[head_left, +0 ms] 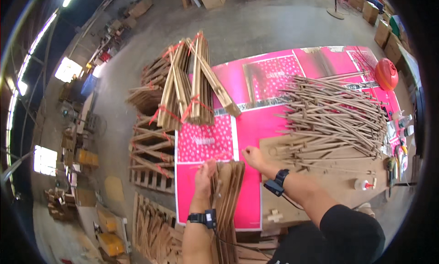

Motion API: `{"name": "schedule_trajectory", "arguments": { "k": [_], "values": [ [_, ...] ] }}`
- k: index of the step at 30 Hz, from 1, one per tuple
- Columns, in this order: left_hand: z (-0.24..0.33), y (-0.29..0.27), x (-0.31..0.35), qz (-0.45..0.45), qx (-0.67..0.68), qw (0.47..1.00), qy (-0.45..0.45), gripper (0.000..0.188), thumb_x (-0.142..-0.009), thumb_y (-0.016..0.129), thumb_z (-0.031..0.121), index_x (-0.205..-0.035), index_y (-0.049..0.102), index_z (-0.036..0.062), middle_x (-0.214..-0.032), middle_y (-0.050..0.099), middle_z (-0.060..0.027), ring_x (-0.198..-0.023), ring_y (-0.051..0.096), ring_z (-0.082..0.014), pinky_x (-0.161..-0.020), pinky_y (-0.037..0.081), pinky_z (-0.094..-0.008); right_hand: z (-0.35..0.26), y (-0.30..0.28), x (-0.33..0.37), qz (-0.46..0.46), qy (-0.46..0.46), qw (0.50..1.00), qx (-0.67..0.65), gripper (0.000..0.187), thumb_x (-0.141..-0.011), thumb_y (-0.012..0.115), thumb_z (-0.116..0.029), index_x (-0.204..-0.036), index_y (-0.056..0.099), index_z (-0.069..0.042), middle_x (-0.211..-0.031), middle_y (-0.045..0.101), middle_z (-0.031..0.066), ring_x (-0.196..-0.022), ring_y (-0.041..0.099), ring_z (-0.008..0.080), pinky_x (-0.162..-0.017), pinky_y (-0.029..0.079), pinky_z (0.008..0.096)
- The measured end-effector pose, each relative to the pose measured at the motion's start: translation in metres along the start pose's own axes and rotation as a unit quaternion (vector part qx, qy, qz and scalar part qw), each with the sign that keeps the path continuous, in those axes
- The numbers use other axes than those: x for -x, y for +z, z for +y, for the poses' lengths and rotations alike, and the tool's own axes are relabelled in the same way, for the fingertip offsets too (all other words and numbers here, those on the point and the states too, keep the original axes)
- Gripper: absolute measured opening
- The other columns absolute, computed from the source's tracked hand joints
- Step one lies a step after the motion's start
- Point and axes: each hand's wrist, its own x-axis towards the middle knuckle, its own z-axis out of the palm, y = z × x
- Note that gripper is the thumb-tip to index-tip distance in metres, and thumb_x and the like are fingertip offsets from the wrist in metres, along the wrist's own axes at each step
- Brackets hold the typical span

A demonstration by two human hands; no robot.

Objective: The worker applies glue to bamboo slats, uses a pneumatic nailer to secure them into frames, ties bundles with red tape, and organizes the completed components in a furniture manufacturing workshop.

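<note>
A stack of brown wooden slats (pixel 228 186) lies lengthwise on the pink-covered table (pixel 249 191), its far end between my two hands. My left hand (pixel 205 173) is at the stack's left side, fingers drawn together; a faint reddish strand seems to show beside it, too thin to be sure of. Just beyond the right corner of the stack, my right hand (pixel 254 158) is raised with its fingers closed. Whatever either hand pinches is too small to make out. Both wrists wear black bands with small devices and a cable.
Bundles of slats tied with red string (pixel 194 101) are piled at the far left. Many thin wooden rods (pixel 334 113) lie heaped on the right, beside a red balloon-like object (pixel 386 74). A white bottle (pixel 362 185) and hand tools sit at the right edge. Loose wooden pieces (pixel 153 227) are lower left.
</note>
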Motion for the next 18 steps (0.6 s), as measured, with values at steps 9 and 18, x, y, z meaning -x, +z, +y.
{"name": "schedule_trajectory", "arguments": {
  "k": [9,18],
  "values": [
    [-0.024,0.006,-0.041,-0.021,-0.212,0.968,-0.134,0.058,-0.106,0.048,0.047,-0.142,0.053,0.0021,-0.135,0.063,-0.0105,-0.121,0.062,-0.0219,-0.095,0.054,-0.0328,0.091,0.071,0.026,-0.001,0.207,0.978,-0.040,0.036,-0.095,0.061,-0.032,-0.101,0.071,0.001,-0.089,0.072,0.0199,-0.080,0.070,0.0342,-0.074,0.055,0.0449],
    [-0.018,0.021,-0.043,-0.073,-0.074,0.932,-0.348,0.078,-0.091,0.056,0.071,-0.141,0.059,0.0105,-0.134,0.064,-0.0098,-0.122,0.059,-0.0229,-0.096,0.051,-0.0432,0.058,0.139,0.090,0.022,0.409,0.848,-0.338,0.070,-0.104,0.037,-0.057,-0.138,0.055,0.001,-0.121,0.067,0.0177,-0.114,0.062,0.0306,-0.094,0.049,0.0460]
  ]
}}
